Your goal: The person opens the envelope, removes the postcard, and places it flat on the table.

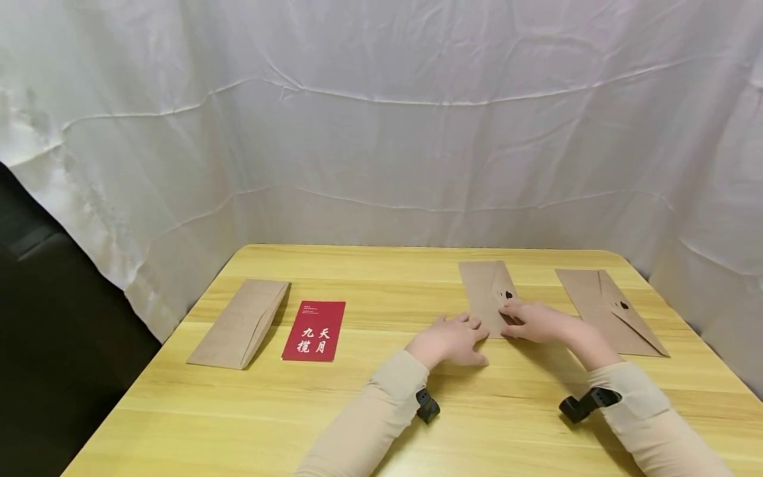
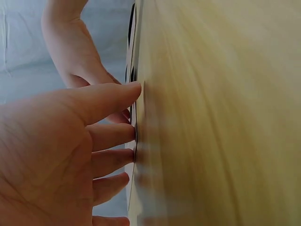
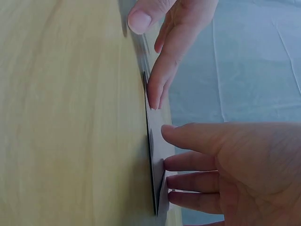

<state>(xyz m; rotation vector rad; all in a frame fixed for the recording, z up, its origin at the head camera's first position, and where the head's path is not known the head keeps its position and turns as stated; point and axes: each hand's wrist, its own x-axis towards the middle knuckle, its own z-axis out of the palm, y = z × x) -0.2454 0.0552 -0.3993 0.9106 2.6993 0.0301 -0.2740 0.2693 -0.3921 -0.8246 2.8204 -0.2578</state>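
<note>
A brown paper envelope [image 1: 480,286] lies on the wooden table, its flap along the right side marked with a small black heart. My left hand [image 1: 451,339] reaches to its near left edge; the extended fingertips touch the paper, as the right wrist view also shows. Over the flap side is my right hand [image 1: 539,322], its fingertips [image 3: 181,182] touching the flap and its thumb held apart from them. To the left lies a red card [image 1: 313,331] with white characters, beside another brown envelope [image 1: 238,324] whose flap edge stands slightly raised.
A third brown envelope [image 1: 614,313] with a black heart mark lies at the right of the table [image 1: 238,424]. White cloth [image 1: 381,146] hangs behind and at the sides. Something black [image 1: 53,318] stands beyond the left edge.
</note>
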